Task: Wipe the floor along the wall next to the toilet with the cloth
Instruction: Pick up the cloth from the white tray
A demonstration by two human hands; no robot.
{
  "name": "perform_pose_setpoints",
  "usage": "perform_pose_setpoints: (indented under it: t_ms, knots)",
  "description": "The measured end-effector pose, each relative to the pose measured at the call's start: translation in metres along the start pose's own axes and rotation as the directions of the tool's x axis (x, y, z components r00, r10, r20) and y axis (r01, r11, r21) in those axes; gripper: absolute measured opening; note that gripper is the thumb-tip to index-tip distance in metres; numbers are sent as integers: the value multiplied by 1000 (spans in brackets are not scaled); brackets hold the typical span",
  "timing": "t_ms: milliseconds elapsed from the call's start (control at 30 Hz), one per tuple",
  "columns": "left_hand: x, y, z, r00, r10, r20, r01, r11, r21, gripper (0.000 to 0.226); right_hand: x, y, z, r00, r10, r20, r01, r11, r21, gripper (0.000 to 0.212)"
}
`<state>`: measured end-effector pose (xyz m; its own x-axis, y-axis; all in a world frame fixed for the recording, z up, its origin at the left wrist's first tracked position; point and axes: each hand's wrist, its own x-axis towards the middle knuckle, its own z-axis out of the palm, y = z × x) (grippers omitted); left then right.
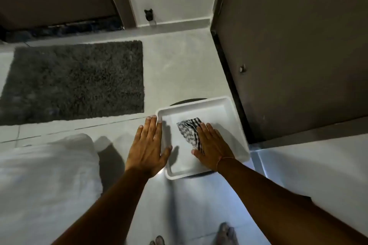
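Checked cloth (189, 131) lies in a white square tray (237, 125) on the floor, under the flat, open right hand (211, 143). Left hand (148, 145), open, steadies the tray's rim. Advice: gather the cloth fully before lifting; no toilet shows here.

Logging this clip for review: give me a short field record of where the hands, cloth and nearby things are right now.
view: head camera, looking down at a pale tiled floor
cloth: checked cloth lying inside the white tray
right hand: right hand flat, pressing on the cloth in the tray
left hand: left hand flat, open, at the tray's left rim
under tray: dark round object, mostly hidden
mat: grey shaggy mat on the floor, left of the tray
toilet: not identifiable in view
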<state>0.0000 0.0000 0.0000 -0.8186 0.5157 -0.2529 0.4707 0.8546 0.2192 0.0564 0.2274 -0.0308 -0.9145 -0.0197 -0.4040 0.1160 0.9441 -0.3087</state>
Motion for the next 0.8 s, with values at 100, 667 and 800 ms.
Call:
perform_pose_setpoints:
  t_ms: [100, 667, 800]
  knots:
    - [6, -2, 22, 1000, -1, -18, 1, 1000, 18, 86, 18, 9, 20, 1000, -17, 21, 18, 999, -31, 87]
    - [10, 14, 27, 996, 58, -65, -57, 998, 8, 89, 11, 15, 8, 960, 45, -276, -11, 993, 122, 57]
    - [6, 44, 4, 988, 134, -76, -134, 991, 9, 89, -32, 31, -20, 864, 171, -474, -105, 981, 164, 55]
